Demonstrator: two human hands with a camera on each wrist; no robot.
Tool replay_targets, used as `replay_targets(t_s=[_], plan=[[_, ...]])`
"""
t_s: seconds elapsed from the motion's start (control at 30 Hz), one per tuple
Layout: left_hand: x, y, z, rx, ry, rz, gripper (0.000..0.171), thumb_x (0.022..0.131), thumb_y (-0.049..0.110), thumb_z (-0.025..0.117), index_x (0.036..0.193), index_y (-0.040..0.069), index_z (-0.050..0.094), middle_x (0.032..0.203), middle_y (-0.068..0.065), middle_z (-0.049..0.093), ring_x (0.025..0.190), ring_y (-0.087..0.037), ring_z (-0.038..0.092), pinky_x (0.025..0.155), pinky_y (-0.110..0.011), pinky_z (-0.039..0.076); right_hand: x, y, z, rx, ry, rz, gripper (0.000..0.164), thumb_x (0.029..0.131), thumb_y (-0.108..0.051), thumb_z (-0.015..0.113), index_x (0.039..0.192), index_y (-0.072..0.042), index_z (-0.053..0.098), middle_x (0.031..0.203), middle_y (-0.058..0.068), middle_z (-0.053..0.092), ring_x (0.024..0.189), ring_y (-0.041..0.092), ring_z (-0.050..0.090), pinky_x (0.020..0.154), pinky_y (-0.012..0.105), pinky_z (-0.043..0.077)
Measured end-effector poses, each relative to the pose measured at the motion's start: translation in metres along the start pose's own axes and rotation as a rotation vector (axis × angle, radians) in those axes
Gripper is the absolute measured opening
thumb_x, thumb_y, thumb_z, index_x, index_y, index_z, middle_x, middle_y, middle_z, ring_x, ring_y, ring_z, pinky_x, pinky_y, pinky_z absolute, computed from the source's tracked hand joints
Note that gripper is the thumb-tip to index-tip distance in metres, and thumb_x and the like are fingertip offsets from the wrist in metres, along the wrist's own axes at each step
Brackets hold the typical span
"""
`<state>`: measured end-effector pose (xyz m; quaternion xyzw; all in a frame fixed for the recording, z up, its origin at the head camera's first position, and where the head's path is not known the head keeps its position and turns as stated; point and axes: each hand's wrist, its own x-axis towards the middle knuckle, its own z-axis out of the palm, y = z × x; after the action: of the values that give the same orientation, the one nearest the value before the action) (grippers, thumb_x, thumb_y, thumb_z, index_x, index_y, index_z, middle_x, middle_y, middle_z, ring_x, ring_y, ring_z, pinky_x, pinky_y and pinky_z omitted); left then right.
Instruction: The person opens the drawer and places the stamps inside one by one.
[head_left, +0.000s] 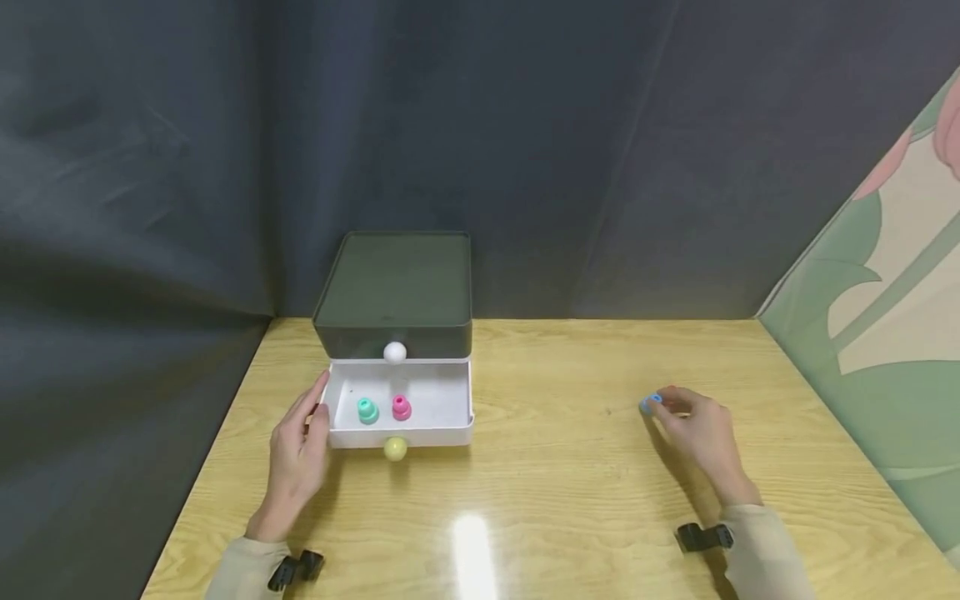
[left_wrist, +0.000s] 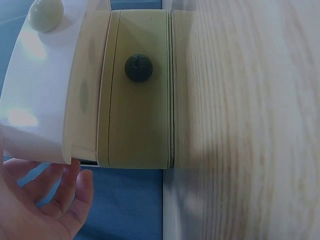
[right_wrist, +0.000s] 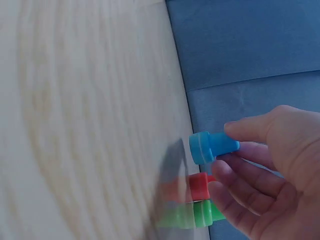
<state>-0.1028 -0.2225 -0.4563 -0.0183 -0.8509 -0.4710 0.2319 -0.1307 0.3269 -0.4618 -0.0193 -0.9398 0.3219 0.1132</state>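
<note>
In the head view, a dark-topped chest (head_left: 401,279) stands at the far left of the wooden table (head_left: 555,467), a white knob (head_left: 394,352) on its upper front and a white drawer (head_left: 442,392) pulled out toward the near side. Inside the drawer, a teal piece (head_left: 367,411) stands on the left and a pink piece (head_left: 401,407) just to its right, both with wide bases down and long axes upright; a yellow knob (head_left: 395,448) sits on the drawer's front. The left hand (head_left: 295,454) lies along the drawer's left wall, fingers extended and touching it from outside. Well to the right, the right hand (head_left: 697,429) pinches a blue piece (head_left: 649,403) between thumb and fingers. The left wrist view shows a closed lower drawer (left_wrist: 137,115) with a dark knob (left_wrist: 138,68) beneath the pulled-out one, and loosely bent fingers against the latter's side. In the right wrist view, the blue piece is gripped by its narrow end, wide end toward the table, long axis near upright but slightly tilted; whether it touches the wood I cannot tell. Beside it, a red piece (right_wrist: 199,186) and a green piece (right_wrist: 203,214) stand wide ends down, partly behind the fingers.
</note>
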Motion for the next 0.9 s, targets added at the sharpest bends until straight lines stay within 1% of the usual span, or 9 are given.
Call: replay_targets(t_s=[0.1,0.17,0.27,0.33,0.43,0.53,0.67,0.83,0.9], plan=[[0.002,0.001,0.000,-0.007,0.003,0.014,0.048,0.110,0.010,0.045,0.157,0.015,0.056,0.158,-0.012,0.058,0.130,-0.022,0.058,0.081,-0.005,0.043,-0.001,-0.002,-0.002,0.042,0.013,-0.002,0.042,0.103,-0.033,0.071,0.127,0.002,0.073,0.113,0.025,0.078,0.100,0.045,0.077,0.071,0.023,0.060],[0.002,0.000,0.000,-0.002,-0.002,0.015,0.048,0.110,0.011,0.045,0.157,0.015,0.056,0.159,-0.012,0.057,0.131,-0.024,0.058,0.081,-0.005,0.043,-0.001,-0.004,-0.003,0.057,0.025,-0.010,0.041,0.103,-0.032,0.071,0.126,0.002,0.073,0.112,0.024,0.078,0.101,0.045,0.077,0.071,0.015,0.057],[0.001,0.001,0.000,0.001,-0.003,0.008,0.049,0.110,0.010,0.045,0.157,0.014,0.056,0.159,-0.012,0.057,0.133,-0.025,0.058,0.080,-0.004,0.042,-0.002,-0.008,-0.004,0.073,0.033,-0.027,0.039,0.103,-0.030,0.072,0.125,0.002,0.073,0.113,0.024,0.078,0.103,0.045,0.076,0.073,0.008,0.053],[0.000,0.000,0.000,0.000,-0.006,0.005,0.048,0.110,0.011,0.045,0.157,0.014,0.055,0.159,-0.013,0.057,0.132,-0.023,0.058,0.080,-0.005,0.043,-0.003,-0.010,-0.004,0.079,0.038,-0.031,0.038,0.103,-0.029,0.072,0.125,0.002,0.074,0.113,0.024,0.078,0.101,0.044,0.076,0.073,0.009,0.053],[0.000,0.000,0.000,0.002,-0.003,0.003,0.048,0.110,0.011,0.045,0.157,0.014,0.055,0.159,-0.012,0.057,0.128,-0.006,0.057,0.079,-0.006,0.043,-0.003,-0.014,-0.005,0.088,0.040,-0.030,0.038,0.102,-0.029,0.072,0.126,0.000,0.075,0.115,0.025,0.078,0.099,0.045,0.077,0.071,0.011,0.054],[0.000,0.000,-0.001,0.004,-0.003,-0.001,0.048,0.110,0.011,0.045,0.157,0.013,0.055,0.159,-0.013,0.057,0.130,-0.008,0.057,0.079,-0.006,0.043,-0.004,-0.018,-0.004,0.103,0.030,-0.023,0.037,0.102,-0.029,0.072,0.127,-0.001,0.075,0.116,0.026,0.077,0.097,0.046,0.078,0.070,0.014,0.056],[0.000,0.000,-0.001,0.004,-0.005,-0.005,0.048,0.110,0.011,0.045,0.157,0.013,0.055,0.159,-0.013,0.057,0.132,-0.023,0.059,0.080,-0.005,0.042,-0.004,-0.022,-0.002,0.114,0.026,-0.023,0.036,0.102,-0.028,0.072,0.126,-0.001,0.075,0.116,0.027,0.077,0.099,0.048,0.077,0.069,0.015,0.055],[0.000,0.000,-0.002,0.006,0.000,-0.010,0.048,0.110,0.011,0.045,0.157,0.015,0.055,0.158,-0.012,0.058,0.127,-0.002,0.055,0.081,-0.005,0.043,-0.004,-0.029,-0.001,0.114,0.038,-0.053,0.032,0.100,-0.023,0.074,0.124,-0.001,0.077,0.117,0.027,0.077,0.100,0.048,0.077,0.071,0.011,0.054],[0.000,0.000,-0.002,0.005,0.000,-0.009,0.048,0.110,0.011,0.045,0.157,0.015,0.055,0.158,-0.012,0.058,0.127,0.004,0.052,0.082,-0.004,0.043,-0.004,-0.033,-0.001,0.116,0.044,-0.068,0.031,0.100,-0.021,0.074,0.123,-0.001,0.077,0.117,0.026,0.078,0.100,0.047,0.077,0.072,0.010,0.053]])
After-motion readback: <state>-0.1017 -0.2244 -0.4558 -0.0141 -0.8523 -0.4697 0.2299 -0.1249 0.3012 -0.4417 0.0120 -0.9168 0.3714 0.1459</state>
